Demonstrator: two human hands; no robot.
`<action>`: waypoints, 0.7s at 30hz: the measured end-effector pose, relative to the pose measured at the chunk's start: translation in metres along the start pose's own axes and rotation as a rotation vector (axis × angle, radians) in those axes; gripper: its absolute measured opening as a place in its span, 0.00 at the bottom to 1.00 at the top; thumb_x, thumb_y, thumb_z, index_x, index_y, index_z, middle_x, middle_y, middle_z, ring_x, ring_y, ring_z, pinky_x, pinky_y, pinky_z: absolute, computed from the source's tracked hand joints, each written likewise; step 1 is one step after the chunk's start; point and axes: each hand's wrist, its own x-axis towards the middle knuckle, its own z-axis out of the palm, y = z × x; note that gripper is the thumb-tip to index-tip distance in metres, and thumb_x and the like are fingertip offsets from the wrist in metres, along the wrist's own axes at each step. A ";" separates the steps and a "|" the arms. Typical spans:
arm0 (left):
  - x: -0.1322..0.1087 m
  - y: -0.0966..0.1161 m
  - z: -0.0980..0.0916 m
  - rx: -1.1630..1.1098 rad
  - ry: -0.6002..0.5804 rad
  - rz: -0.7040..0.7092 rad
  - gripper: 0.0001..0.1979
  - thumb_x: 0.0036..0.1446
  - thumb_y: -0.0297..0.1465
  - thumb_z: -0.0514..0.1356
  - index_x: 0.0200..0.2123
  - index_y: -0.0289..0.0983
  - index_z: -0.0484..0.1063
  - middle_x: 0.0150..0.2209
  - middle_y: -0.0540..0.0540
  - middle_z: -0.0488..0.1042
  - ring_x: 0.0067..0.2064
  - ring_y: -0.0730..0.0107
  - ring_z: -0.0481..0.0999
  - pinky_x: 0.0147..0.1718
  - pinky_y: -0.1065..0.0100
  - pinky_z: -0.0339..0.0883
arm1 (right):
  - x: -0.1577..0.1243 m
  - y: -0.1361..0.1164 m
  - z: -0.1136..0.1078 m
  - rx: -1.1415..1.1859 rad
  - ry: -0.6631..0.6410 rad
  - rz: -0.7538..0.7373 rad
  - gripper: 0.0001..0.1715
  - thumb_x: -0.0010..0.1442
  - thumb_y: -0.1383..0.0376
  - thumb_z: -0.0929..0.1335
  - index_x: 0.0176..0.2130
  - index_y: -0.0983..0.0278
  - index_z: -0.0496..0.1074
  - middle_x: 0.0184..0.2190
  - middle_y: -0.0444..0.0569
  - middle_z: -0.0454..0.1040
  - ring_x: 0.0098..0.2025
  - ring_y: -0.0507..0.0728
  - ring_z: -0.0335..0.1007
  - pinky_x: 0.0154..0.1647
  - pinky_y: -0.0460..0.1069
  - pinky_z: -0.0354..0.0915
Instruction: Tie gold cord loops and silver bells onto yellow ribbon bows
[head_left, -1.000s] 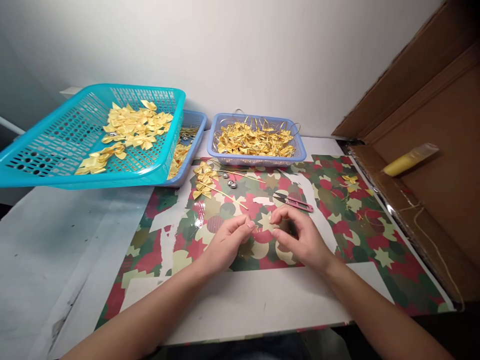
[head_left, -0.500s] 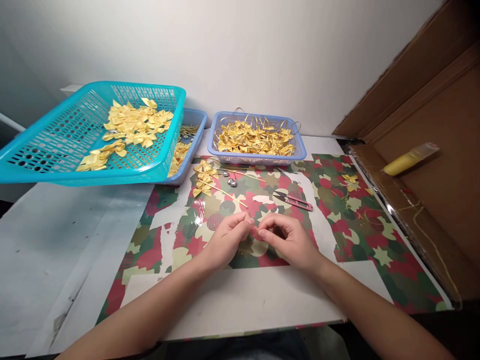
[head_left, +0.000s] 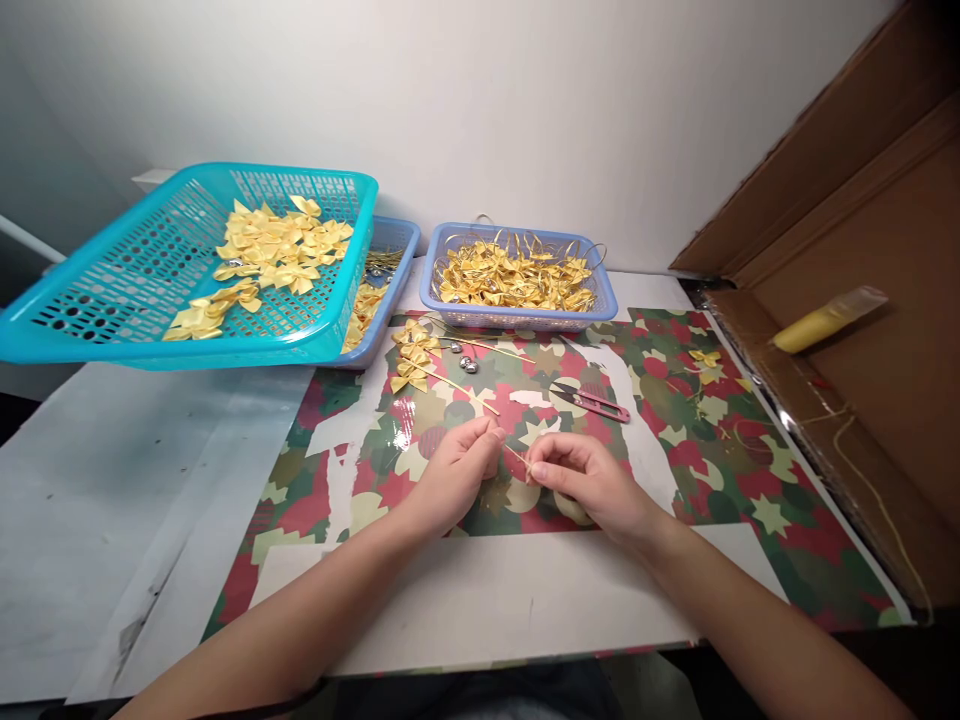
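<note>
Between my two hands a short stretch of thin gold cord (head_left: 516, 455) runs taut. My left hand (head_left: 463, 468) pinches one end of it, thumb against forefinger. My right hand (head_left: 585, 482) pinches the other end; whatever else its fingers cover is hidden. Just beyond my hands lie several yellow ribbon bows (head_left: 412, 355), with straight gold cords reaching out from them. Small silver bells (head_left: 469, 365) sit beside the bows. To the right, a pair of pink-handled thread snips (head_left: 592, 402) rests on the patterned sheet (head_left: 645, 340).
A turquoise basket (head_left: 300, 345) with yellow bows stands at the left, overlapping a blue basket (head_left: 397, 285). Another blue basket (head_left: 517, 316) at the back holds bows with looped cords. Cardboard (head_left: 847, 230) walls the right side, with a yellow tube (head_left: 829, 320) fixed there. Cord scraps lie nearby.
My hands have moved slightly apart, my right hand shifting right, and a stretch of gold cord now shows between them. The camera view has shifted a little.
</note>
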 end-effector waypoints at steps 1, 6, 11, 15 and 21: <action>0.000 0.000 0.000 -0.002 0.000 0.001 0.18 0.57 0.39 0.54 0.21 0.39 0.50 0.19 0.57 0.48 0.23 0.77 0.46 0.22 0.71 0.43 | 0.000 0.000 0.000 -0.007 0.003 -0.004 0.15 0.56 0.57 0.71 0.27 0.64 0.69 0.25 0.42 0.66 0.25 0.48 0.59 0.28 0.45 0.58; 0.000 -0.001 -0.001 -0.037 -0.017 -0.005 0.18 0.58 0.38 0.53 0.21 0.39 0.49 0.20 0.58 0.46 0.22 0.77 0.46 0.22 0.71 0.42 | -0.001 0.000 0.000 -0.049 0.028 -0.033 0.13 0.56 0.57 0.71 0.28 0.65 0.71 0.27 0.44 0.68 0.28 0.49 0.61 0.30 0.46 0.59; -0.006 0.002 -0.004 0.060 -0.112 0.151 0.09 0.60 0.36 0.54 0.39 0.37 0.66 0.32 0.50 0.65 0.28 0.75 0.62 0.28 0.71 0.58 | 0.000 0.000 0.000 -0.057 0.050 -0.029 0.16 0.55 0.55 0.71 0.28 0.65 0.72 0.25 0.44 0.68 0.27 0.50 0.60 0.29 0.47 0.58; -0.011 0.009 -0.006 0.386 -0.197 0.340 0.16 0.62 0.34 0.55 0.53 0.39 0.64 0.44 0.43 0.70 0.31 0.72 0.68 0.30 0.69 0.62 | 0.000 0.000 0.000 -0.041 0.069 -0.053 0.17 0.55 0.54 0.72 0.27 0.65 0.73 0.26 0.45 0.70 0.28 0.51 0.63 0.30 0.47 0.60; -0.011 0.008 -0.008 0.658 -0.195 0.341 0.10 0.65 0.34 0.50 0.34 0.38 0.66 0.24 0.51 0.67 0.25 0.73 0.63 0.25 0.71 0.54 | -0.002 -0.001 0.000 -0.037 0.098 -0.061 0.16 0.55 0.54 0.72 0.27 0.65 0.74 0.25 0.44 0.69 0.26 0.50 0.61 0.24 0.46 0.58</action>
